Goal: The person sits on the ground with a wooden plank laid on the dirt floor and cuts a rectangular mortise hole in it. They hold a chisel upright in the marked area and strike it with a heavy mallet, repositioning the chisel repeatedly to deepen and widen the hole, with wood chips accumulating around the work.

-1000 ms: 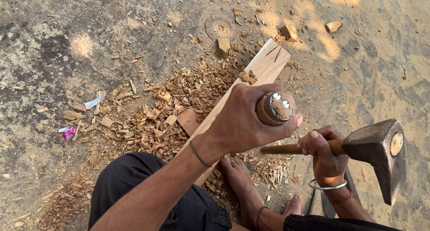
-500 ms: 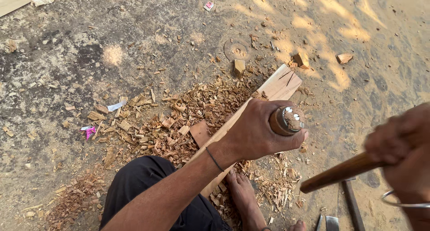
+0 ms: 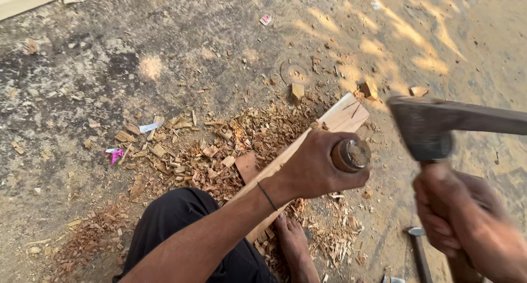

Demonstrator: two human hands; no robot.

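My left hand [image 3: 313, 165] grips a chisel by its round wooden handle [image 3: 351, 154], held upright over a long wooden plank [image 3: 340, 115] that lies on the ground. My right hand [image 3: 466, 222] grips the wooden shaft of a heavy iron hammer [image 3: 425, 126], raised to the right of the chisel top, its head blurred. My bare foot [image 3: 293, 244] rests on the near part of the plank. The chisel's blade is hidden by my left hand.
Wood chips and shavings [image 3: 219, 151] lie heaped left of the plank. Small wood blocks [image 3: 297, 91] and a round metal disc [image 3: 295, 73] sit beyond it. Another tool [image 3: 418, 250] lies on the ground near my right hand. A pink scrap [image 3: 116, 154] lies at left.
My right hand has swung the hammer up from low at the right, so its head now hangs beside and above the chisel top. My left hand stays on the chisel.
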